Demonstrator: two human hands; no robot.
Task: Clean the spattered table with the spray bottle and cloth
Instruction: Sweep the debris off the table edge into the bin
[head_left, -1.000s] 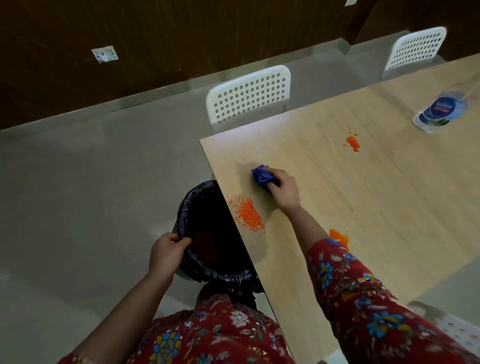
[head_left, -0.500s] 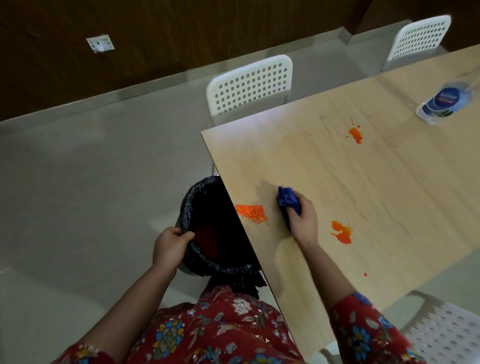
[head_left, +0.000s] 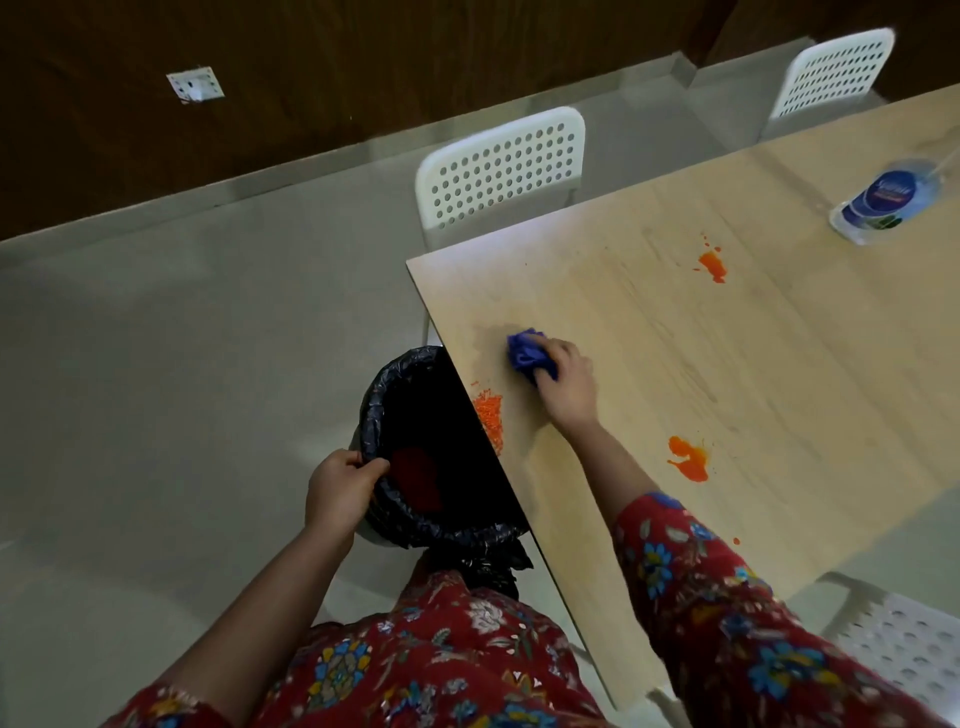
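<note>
My right hand presses a crumpled blue cloth onto the light wooden table, just above a pile of orange crumbs lying at the table's left edge. My left hand grips the rim of a bin lined with a black bag, held under that edge; orange bits lie inside it. Two orange splashes mark the table, one near my forearm and one farther back. The spray bottle stands at the far right of the table.
A white perforated chair is tucked in at the table's far side, a second one farther right. Another white chair seat shows at the bottom right. Grey floor lies to the left, a dark wood wall behind.
The crumb pile has been pushed left to the table's edge. My right hand with the cloth has since moved back up, away from me. The left hand stays on the bin rim.
</note>
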